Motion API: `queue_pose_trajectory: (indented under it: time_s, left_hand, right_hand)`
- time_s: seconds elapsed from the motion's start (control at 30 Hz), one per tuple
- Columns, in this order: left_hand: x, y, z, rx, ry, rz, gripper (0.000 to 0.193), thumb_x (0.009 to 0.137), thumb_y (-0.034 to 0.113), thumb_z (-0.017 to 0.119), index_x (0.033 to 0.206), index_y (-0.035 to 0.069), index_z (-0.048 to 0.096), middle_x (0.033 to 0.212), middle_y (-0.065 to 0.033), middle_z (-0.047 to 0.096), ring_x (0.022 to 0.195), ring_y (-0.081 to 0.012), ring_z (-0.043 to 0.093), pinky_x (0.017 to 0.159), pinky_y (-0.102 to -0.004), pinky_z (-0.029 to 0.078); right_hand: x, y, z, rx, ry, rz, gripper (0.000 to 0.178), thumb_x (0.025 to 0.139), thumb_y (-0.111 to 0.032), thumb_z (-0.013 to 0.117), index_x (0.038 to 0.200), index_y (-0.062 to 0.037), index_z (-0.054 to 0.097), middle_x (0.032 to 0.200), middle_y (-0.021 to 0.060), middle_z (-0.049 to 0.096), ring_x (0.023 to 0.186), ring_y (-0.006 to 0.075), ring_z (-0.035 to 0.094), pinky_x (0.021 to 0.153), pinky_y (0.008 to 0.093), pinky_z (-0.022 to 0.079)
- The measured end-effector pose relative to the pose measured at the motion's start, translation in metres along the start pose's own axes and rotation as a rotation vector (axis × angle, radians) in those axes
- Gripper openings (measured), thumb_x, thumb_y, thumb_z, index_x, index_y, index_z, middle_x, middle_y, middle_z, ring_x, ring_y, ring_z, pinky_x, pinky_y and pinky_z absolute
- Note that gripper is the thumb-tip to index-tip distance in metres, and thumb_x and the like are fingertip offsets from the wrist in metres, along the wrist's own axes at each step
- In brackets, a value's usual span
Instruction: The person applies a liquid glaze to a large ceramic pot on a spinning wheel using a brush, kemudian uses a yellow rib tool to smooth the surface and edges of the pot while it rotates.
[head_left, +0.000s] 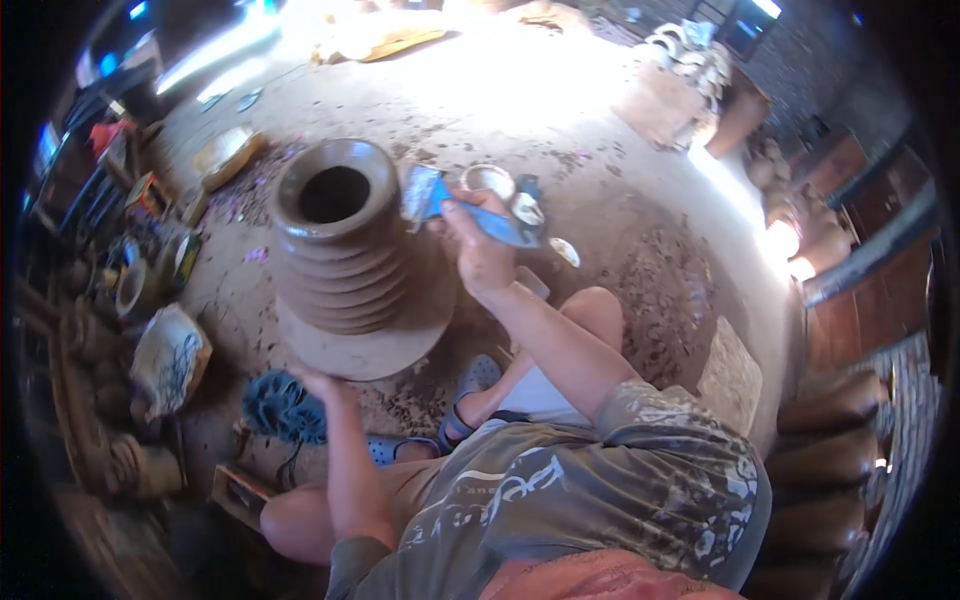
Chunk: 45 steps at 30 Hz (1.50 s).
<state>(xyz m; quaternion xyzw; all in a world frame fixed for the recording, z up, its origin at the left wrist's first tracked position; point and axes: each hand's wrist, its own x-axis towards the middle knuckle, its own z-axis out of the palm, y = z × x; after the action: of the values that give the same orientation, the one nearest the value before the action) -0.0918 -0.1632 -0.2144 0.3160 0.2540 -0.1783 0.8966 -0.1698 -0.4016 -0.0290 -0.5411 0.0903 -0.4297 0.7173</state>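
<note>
A tall wet clay pot [345,270] with a wide rolled rim, a dark mouth and ridged sides stands upright on a round wheel plate [370,352]. My right hand [483,255] is closed round the blue handle of a scraper [497,228]. Its broad, pale blade points toward the pot's upper right side; whether it touches the clay I cannot tell. At the near edge of the wheel plate is my left hand [325,387], low and partly hidden by the rim, so its fingers do not show clearly.
A white bowl [488,180] and small dishes stand beyond my right hand. Dark blue cloth [285,408] lies beside my left wrist. A chipped basin [172,360] sits at the left. Clay crumbs [655,285] cover the floor at right; large pots [825,455] line the right side.
</note>
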Motion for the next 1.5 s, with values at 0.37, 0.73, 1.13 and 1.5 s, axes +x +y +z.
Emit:
queue_pose_trajectory:
  time_s: [0.37,0.73,1.13,1.5]
  left_hand:
    - [-0.054,-0.087,-0.019,0.299,0.005,-0.116,0.094,0.096,0.077,0.023,0.155,0.004,0.032,0.157,-0.0137,0.038,0.136,-0.0365,0.044,0.111,-0.0486,0.038]
    - [-0.014,-0.165,-0.092,0.601,-0.483,-0.556,0.086,0.094,0.079,0.031,0.148,0.013,0.043,0.139,-0.0100,0.051,0.107,-0.0296,0.053,0.103,-0.0453,0.040]
    - [-0.003,-0.109,-0.056,0.601,0.182,0.009,0.082,0.100,0.067,0.039,0.150,0.003,0.038,0.147,-0.0212,0.049,0.130,-0.0352,0.050,0.109,-0.0486,0.039]
    - [0.040,-0.046,-0.060,0.338,0.066,0.268,0.084,0.104,0.063,0.032,0.152,-0.006,0.031,0.150,-0.0209,0.046,0.136,-0.0323,0.047,0.117,-0.0446,0.033]
  right_hand:
    - [-0.003,0.006,0.024,-0.078,-0.075,-0.077,0.018,0.095,-0.006,0.067,0.108,0.0016,0.057,0.093,0.0101,0.068,0.080,0.0130,0.066,0.073,0.0278,0.054]
    - [-0.002,0.001,0.034,-0.150,-0.082,-0.087,0.018,0.091,-0.008,0.070,0.103,-0.0007,0.060,0.092,0.0080,0.066,0.081,0.0140,0.065,0.072,0.0308,0.054]
    - [0.002,-0.008,0.031,-0.161,-0.055,-0.061,0.020,0.094,-0.009,0.068,0.108,0.0031,0.060,0.094,0.0117,0.072,0.077,0.0148,0.069,0.071,0.0262,0.054]
    - [0.003,0.003,0.001,-0.546,-0.247,-0.245,0.016,0.092,-0.010,0.074,0.104,-0.0004,0.072,0.091,0.0055,0.072,0.083,0.0108,0.066,0.075,0.0255,0.052]
